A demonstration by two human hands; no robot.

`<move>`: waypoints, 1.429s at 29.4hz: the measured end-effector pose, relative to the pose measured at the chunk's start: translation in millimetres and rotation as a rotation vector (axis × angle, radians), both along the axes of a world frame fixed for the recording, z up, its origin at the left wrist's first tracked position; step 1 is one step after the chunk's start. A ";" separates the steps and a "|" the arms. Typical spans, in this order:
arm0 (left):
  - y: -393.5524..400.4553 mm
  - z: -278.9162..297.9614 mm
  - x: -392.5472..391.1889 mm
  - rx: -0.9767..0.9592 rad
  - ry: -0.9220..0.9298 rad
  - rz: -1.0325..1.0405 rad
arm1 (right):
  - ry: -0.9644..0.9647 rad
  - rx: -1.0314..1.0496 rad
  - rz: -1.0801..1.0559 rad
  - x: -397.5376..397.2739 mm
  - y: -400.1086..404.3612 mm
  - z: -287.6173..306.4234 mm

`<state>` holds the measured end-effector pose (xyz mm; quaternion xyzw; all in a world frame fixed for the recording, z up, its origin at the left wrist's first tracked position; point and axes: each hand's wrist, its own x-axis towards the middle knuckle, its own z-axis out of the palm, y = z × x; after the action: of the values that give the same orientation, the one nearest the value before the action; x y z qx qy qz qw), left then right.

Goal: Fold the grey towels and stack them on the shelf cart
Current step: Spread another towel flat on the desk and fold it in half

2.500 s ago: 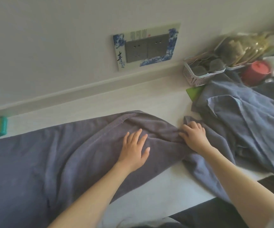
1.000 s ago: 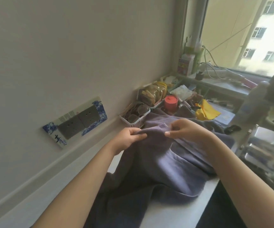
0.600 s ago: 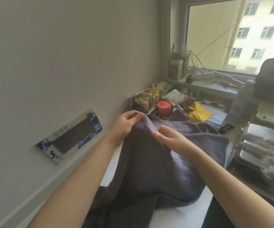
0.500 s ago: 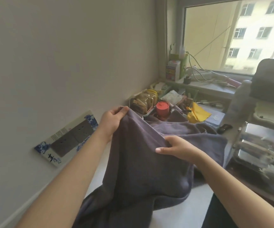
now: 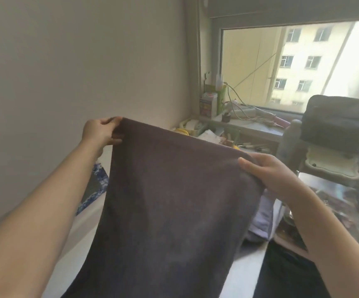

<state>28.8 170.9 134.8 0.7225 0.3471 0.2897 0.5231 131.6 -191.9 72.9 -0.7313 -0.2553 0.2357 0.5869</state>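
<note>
Raised grey towel [image 5: 170,211] hides table; bottom edge cut off.

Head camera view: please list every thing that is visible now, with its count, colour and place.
grey towel: one, dark grey, held up and spread in the middle, hanging down
folded towels: one stack, dark grey, at right below the window
window: one, bright, upper right, pale building outside
windowsill clutter: several boxes and cables, mixed colours, too blurred to name
wall socket plate: one, blue-patterned edge, mostly hidden behind the left arm and towel
table: one, white, below the towel
left hand: one, pinches the towel's upper left corner
right hand: one, grips the towel's upper right corner
</note>
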 end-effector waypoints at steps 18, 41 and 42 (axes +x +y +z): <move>-0.6 -71.8 -77.7 -0.418 -0.261 -0.004 | -0.218 -0.076 -0.034 -93.7 58.2 -3.3; -9.1 -221.6 -661.4 -0.924 -0.638 0.642 | -0.393 -0.403 1.081 -617.1 157.3 -136.4; -12.2 -236.8 -666.1 -0.959 -0.630 0.640 | -0.395 -0.437 1.074 -623.1 156.2 -152.8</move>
<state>-637.3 158.7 -102.0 0.1509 0.4656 0.4419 0.7518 -491.5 -35.7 -79.9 -0.6337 -0.6381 0.4053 0.1642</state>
